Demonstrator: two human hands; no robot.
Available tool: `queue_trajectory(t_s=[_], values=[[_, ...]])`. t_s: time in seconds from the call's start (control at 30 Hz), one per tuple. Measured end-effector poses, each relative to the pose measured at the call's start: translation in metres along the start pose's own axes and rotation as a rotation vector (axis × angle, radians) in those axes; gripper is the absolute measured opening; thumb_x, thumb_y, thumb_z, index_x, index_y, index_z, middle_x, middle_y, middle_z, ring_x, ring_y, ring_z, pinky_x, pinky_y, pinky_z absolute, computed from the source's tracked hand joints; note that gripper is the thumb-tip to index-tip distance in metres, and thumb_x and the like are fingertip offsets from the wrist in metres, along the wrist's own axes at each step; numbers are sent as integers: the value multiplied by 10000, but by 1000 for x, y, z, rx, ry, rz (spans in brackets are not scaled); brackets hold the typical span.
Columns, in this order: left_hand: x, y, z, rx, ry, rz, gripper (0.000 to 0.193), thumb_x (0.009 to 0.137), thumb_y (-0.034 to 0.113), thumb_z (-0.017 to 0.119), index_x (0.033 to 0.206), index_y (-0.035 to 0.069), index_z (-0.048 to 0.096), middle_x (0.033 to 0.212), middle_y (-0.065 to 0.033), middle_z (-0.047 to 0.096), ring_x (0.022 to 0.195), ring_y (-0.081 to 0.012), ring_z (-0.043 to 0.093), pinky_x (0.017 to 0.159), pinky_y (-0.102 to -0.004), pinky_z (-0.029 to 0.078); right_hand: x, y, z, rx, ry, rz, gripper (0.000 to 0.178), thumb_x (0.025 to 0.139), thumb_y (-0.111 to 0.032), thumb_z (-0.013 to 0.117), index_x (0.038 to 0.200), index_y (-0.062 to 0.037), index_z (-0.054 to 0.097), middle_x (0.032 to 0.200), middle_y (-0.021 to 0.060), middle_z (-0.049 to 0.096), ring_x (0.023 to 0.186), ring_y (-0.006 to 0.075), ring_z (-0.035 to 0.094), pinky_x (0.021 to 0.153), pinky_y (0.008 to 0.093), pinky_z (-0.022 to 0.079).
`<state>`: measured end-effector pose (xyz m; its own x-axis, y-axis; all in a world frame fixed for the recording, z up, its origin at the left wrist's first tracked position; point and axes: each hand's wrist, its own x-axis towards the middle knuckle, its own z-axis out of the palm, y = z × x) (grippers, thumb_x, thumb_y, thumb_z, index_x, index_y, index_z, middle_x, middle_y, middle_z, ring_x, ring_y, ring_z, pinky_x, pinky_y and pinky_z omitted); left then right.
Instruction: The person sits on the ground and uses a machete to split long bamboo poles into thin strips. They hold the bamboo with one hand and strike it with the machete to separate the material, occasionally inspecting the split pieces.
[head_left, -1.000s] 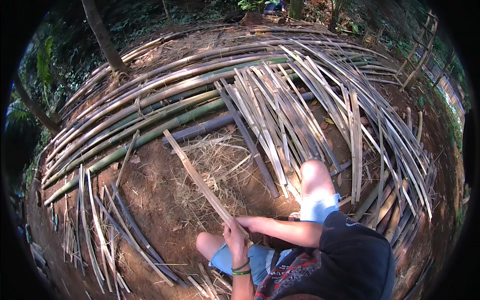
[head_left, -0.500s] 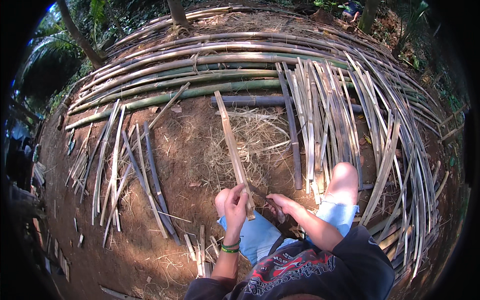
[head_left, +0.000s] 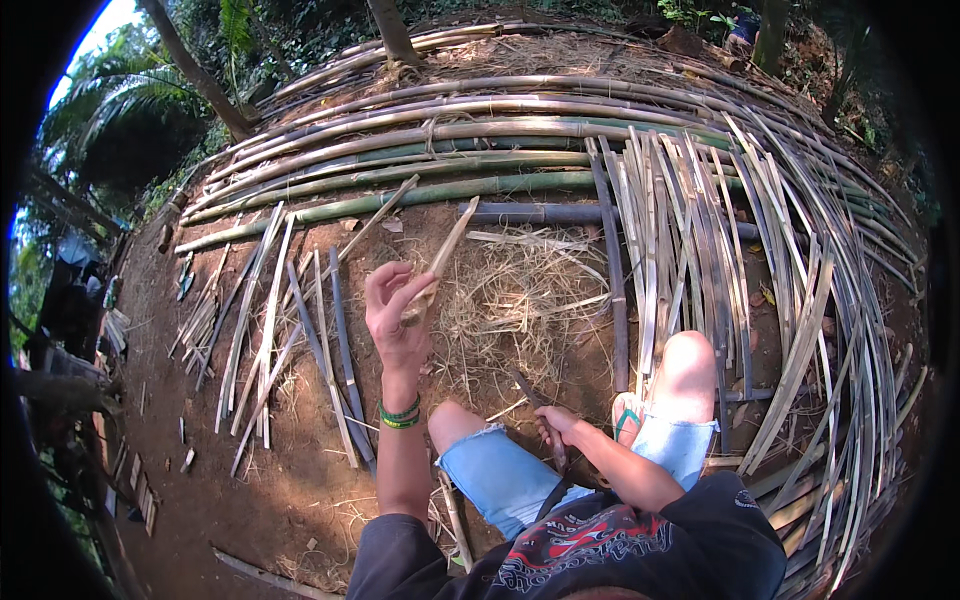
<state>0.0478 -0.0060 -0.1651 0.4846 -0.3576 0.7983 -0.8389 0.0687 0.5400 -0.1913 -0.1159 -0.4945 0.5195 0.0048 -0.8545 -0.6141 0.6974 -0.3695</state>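
My left hand (head_left: pixel 398 315) is raised over the ground in front of my left knee, thumb and fingers pinched on a split bamboo strip (head_left: pixel 448 246). The strip points away from me and its near end is hidden by the hand. Low between my knees, my right hand (head_left: pixel 557 425) is closed round the handle of a knife (head_left: pixel 526 386). Its dark blade points forward and left, apart from the strip, and its long handle runs back toward my lap. Below the strip lies a heap of pale shavings (head_left: pixel 525 300).
Long bamboo poles (head_left: pixel 480 130) lie across the far side. Many split bamboo strips (head_left: pixel 690 230) rest on the right, and more strips (head_left: pixel 270 310) lie on the brown soil to the left. A dark bamboo pole (head_left: pixel 540 213) lies behind the shavings. Trees (head_left: pixel 395 35) stand beyond.
My left hand has lifted the bamboo strip forward and left, away from the knife. The right hand stays low with the knife. The view has shifted slightly.
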Motion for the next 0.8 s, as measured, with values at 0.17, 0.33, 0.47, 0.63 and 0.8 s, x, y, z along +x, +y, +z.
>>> queue_trajectory(t_s=[0.17, 0.33, 0.47, 0.63, 0.8], values=[[63, 13, -25, -256, 513, 117, 206, 995, 118, 590, 1152, -12, 608, 982, -48, 652, 859, -73, 566, 769, -219, 443, -34, -4, 33, -252, 232, -256, 478, 981, -487, 528, 832, -33, 547, 609, 41, 506, 489, 153, 487, 449, 330, 413], [82, 20, -48, -354, 561, 44, 239, 984, 135, 615, 1174, -11, 616, 1051, -78, 680, 809, -58, 556, 725, -198, 438, -104, -30, 54, -487, 337, -622, 455, 988, -465, 524, 853, -31, 539, 609, 30, 532, 485, 139, 504, 462, 304, 430], [81, 35, -52, -230, 435, 108, 279, 962, 88, 635, 1212, -30, 603, 1146, -121, 666, 830, -74, 585, 737, -235, 482, -176, -70, 84, -444, 237, -903, 398, 998, -405, 548, 881, -25, 552, 579, 10, 515, 491, 106, 503, 459, 278, 414], [103, 65, -49, -307, 373, 255, 248, 916, 54, 678, 1142, -15, 603, 1075, -75, 603, 935, -130, 597, 840, -287, 507, -262, -117, 115, -264, -3, -1109, 361, 1009, -376, 550, 975, -17, 534, 621, -1, 496, 521, 74, 468, 478, 238, 392], [123, 77, -60, -284, 204, 226, 273, 862, 60, 744, 1106, -36, 671, 1076, -84, 566, 924, -129, 556, 779, -251, 478, -295, -136, 130, -207, -136, -1184, 355, 1030, -356, 509, 1009, -2, 519, 649, 4, 492, 546, 68, 454, 494, 225, 383]])
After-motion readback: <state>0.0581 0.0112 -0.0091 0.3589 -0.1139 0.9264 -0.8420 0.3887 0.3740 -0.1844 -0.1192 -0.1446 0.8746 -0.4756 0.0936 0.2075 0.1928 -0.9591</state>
